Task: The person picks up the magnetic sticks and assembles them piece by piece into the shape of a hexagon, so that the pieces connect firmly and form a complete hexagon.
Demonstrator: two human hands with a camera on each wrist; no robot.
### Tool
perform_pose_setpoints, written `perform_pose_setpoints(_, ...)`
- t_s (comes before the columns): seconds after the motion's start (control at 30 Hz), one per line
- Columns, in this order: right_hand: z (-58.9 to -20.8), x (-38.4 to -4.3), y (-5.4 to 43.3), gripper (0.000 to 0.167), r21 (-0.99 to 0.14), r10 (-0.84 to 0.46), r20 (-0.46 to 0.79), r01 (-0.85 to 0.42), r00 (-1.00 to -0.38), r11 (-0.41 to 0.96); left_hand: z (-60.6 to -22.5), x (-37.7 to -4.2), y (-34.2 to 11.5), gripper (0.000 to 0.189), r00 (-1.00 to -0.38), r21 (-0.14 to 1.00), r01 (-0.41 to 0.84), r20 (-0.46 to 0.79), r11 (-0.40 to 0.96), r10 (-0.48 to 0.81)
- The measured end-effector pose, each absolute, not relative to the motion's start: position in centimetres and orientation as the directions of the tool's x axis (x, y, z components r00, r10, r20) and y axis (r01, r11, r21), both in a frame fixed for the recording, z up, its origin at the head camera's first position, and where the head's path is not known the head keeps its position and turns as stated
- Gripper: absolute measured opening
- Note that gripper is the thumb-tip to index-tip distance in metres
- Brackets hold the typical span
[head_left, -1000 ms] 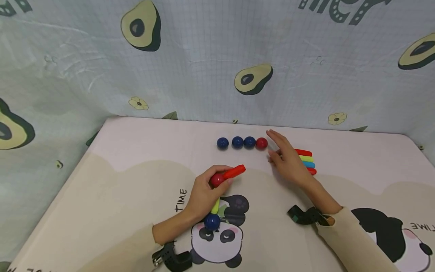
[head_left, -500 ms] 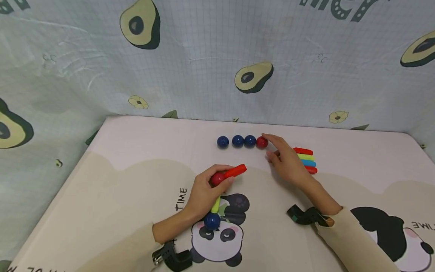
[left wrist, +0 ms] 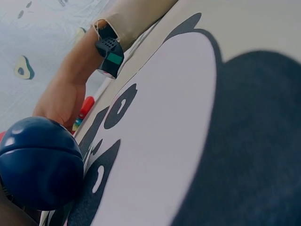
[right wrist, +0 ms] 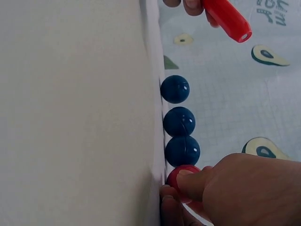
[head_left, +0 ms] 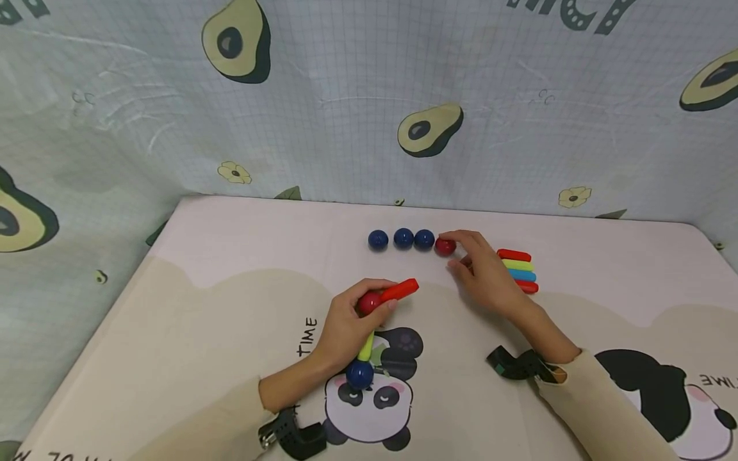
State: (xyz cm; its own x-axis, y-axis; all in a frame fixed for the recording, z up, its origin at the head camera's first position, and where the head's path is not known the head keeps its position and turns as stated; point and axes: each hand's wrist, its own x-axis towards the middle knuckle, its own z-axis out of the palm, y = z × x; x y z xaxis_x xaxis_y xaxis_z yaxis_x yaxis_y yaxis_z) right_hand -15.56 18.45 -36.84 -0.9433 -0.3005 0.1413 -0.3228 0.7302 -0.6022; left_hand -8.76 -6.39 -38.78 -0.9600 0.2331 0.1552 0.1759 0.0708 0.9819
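Observation:
In the head view my left hand [head_left: 348,320] grips a red ball [head_left: 368,303], from which a red stick [head_left: 400,289] points up to the right. Below that hand a yellow-green stick [head_left: 366,349] runs down to a blue ball [head_left: 360,375], large in the left wrist view; its upper end is hidden. At the back, the fingers of my right hand [head_left: 487,275] curl over another red ball [head_left: 444,247], the thumb on the near side. The right wrist view shows a digit lying against this red ball [right wrist: 175,178].
Three blue balls [head_left: 403,239] stand in a row left of the right hand's red ball. Several coloured sticks [head_left: 521,275] lie side by side behind the right hand, partly covered. A patterned cloth [head_left: 334,128] hangs behind the table [head_left: 242,230].
My right hand has come left to the red ball at the row's end and its fingers have closed on it. That ball has shifted slightly towards me. My left hand stays in place.

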Motion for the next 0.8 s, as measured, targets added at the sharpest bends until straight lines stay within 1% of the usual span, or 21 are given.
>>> perform_pose_setpoints(0.23,-36.66,-15.44,18.51,0.045,-0.620,-0.277,0.122,-0.292,-0.953,0.729,-38.76,-8.87,-6.31,0.028,-0.959,0.980,0.183,0.161,0.076,0.234)
perform_pose_setpoints(0.67,-36.93,-15.54,18.48,0.042,-0.637,-0.263,0.106,-0.268,-0.959,0.722,-38.76,-8.79,-6.30,0.028,-0.964,0.983,0.170,0.151,0.070,0.218)
perform_pose_setpoints(0.8,-36.78,-15.52,18.36,0.042,-0.660,-0.269,0.103,-0.268,-0.958,0.702,-38.76,-8.82,-6.34,0.028,-0.964,0.979,0.185,0.165,0.080,0.208)
